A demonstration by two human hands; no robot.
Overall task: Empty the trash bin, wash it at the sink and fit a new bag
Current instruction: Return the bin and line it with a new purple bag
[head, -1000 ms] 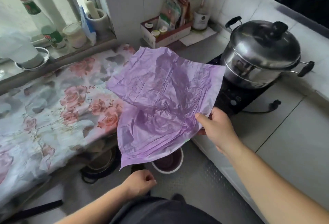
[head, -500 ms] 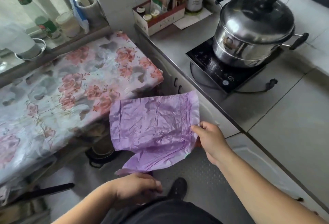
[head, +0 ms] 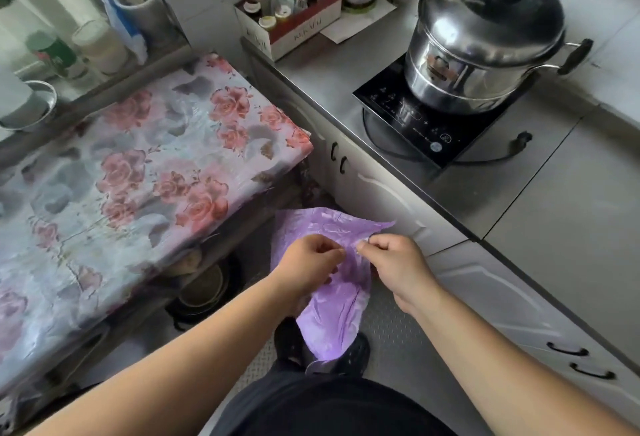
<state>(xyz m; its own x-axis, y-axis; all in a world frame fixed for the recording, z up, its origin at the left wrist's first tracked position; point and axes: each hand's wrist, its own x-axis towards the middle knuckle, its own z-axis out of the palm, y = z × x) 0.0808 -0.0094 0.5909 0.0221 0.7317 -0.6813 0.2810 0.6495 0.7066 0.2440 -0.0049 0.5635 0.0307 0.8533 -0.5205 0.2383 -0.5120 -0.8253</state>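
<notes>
A thin purple plastic bag (head: pixel 332 318) hangs crumpled in front of me, above the floor between the table and the cabinets. My left hand (head: pixel 308 262) pinches its upper edge from the left with thumb and fingers. My right hand (head: pixel 394 262) pinches the same edge from the right, the two hands nearly touching. The bag's lower end droops down over my shoes. The trash bin is not visible in this view.
A table with a floral cloth (head: pixel 131 172) stands at left, with pots under it (head: pixel 204 286). At right a steel counter (head: pixel 519 193) carries an induction hob (head: pixel 415 124) with a lidded steel pot (head: pixel 485 37). White cabinet doors (head: pixel 485 297) lie below. A box of bottles (head: pixel 287 20) stands at the back.
The bag has dropped from spread wide at chest height to a crumpled bundle low down. My left hand rose and took hold of its edge beside my right hand. The camera tilted down.
</notes>
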